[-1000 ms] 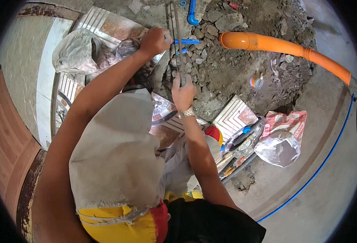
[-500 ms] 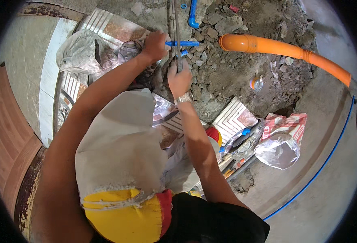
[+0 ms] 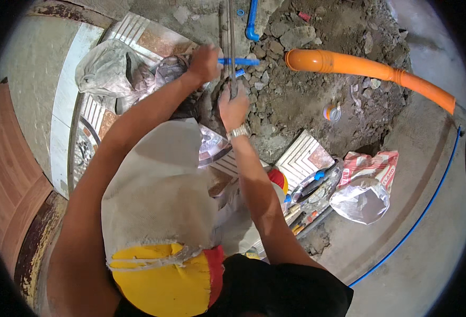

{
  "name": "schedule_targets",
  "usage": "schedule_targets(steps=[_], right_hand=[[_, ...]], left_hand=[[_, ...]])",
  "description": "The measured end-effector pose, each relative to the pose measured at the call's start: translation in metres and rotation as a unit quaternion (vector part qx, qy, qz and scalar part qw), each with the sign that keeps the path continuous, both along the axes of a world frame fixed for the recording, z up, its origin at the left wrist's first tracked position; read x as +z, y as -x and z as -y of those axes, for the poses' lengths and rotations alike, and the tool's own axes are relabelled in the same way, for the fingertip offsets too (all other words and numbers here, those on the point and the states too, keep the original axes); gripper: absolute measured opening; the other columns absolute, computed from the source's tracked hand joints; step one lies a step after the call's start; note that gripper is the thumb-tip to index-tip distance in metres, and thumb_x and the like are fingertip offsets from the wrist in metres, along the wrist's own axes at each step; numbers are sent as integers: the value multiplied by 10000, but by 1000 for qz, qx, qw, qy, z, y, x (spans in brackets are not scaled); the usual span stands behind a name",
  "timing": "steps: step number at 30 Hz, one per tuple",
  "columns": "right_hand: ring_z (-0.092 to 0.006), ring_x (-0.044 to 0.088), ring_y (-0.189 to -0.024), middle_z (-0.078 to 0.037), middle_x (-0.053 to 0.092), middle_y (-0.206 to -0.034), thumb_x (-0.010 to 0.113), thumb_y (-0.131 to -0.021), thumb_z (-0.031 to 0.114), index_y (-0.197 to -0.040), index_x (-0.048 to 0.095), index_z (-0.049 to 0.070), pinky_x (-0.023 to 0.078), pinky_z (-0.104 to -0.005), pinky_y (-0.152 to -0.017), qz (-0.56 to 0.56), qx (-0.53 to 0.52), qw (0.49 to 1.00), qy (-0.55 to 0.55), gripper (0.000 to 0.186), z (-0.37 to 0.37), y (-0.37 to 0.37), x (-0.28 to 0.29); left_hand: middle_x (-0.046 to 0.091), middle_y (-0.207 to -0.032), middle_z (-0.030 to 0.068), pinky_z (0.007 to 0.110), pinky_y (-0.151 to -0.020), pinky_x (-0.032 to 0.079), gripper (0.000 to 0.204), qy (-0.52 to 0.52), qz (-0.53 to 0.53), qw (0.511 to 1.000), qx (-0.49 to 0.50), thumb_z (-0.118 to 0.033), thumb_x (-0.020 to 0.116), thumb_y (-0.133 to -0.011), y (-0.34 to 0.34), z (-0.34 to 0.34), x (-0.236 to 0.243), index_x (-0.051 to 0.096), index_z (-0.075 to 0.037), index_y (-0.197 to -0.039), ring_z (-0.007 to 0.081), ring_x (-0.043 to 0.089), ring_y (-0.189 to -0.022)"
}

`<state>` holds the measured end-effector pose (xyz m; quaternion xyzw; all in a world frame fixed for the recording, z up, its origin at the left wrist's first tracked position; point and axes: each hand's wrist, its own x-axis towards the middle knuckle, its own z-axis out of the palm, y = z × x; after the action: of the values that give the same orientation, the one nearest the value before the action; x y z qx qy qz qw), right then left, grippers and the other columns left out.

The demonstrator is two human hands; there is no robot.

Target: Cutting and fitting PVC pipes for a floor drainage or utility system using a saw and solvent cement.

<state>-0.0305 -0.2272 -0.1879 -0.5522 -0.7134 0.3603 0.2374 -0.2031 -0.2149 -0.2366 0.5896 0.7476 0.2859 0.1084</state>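
My left hand [image 3: 205, 64] is closed around a blue plastic pipe [image 3: 246, 62], whose free end points right over the broken ground. My right hand [image 3: 234, 108], with a watch on the wrist, grips the near end of what looks like a hacksaw [image 3: 231, 37]. Its long, slim metal bars run away from me and cross the pipe just right of my left hand. Whether the blade bites into the pipe is too small to tell. A short blue pipe end [image 3: 240, 72] shows just below the crossing.
An orange drain pipe [image 3: 349, 63] curves across the rubble [image 3: 301, 95] on the right. Beyond my hands lies a blue elbow pipe [image 3: 251, 31]. A sack [image 3: 103, 66] sits left, on patterned tiles [image 3: 159, 39]. Nearer right are an open bag [image 3: 361, 201], an open tin [image 3: 332, 113] and tools.
The whole view has shifted slightly. Both hands keep their grips on the blue pipe and the hacksaw, with only small movement.
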Motion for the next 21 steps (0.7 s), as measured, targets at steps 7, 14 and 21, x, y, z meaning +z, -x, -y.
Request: schedule_targets(steps=[7, 14, 21], right_hand=[[-460, 652, -775, -286, 662, -809, 576, -944, 224, -1086, 594, -44, 495, -494, -665, -22, -9, 997, 75, 304, 12, -12, 19], [-194, 644, -610, -169, 620, -682, 572, -978, 231, -986, 551, -16, 496, -385, -564, -33, -16, 988, 152, 247, 110, -96, 34], [-513, 606, -722, -272, 656, -797, 599, -931, 216, -994, 605, -40, 492, -495, -634, 17, -24, 999, 39, 263, 8, -6, 18]], left_hand=[[571, -1089, 176, 523, -893, 461, 383, 120, 15, 993, -19, -165, 744, -674, -10, -2, 16, 609, -52, -1014, 418, 551, -1052], [550, -1170, 175, 519, -934, 446, 403, 93, -33, 995, -15, -119, 732, -660, -12, 10, 17, 597, -53, -1034, 406, 525, -1119], [549, -1200, 130, 534, -930, 442, 442, 119, -10, 993, -21, -108, 723, -660, -14, 0, 11, 602, -59, -1082, 370, 514, -1168]])
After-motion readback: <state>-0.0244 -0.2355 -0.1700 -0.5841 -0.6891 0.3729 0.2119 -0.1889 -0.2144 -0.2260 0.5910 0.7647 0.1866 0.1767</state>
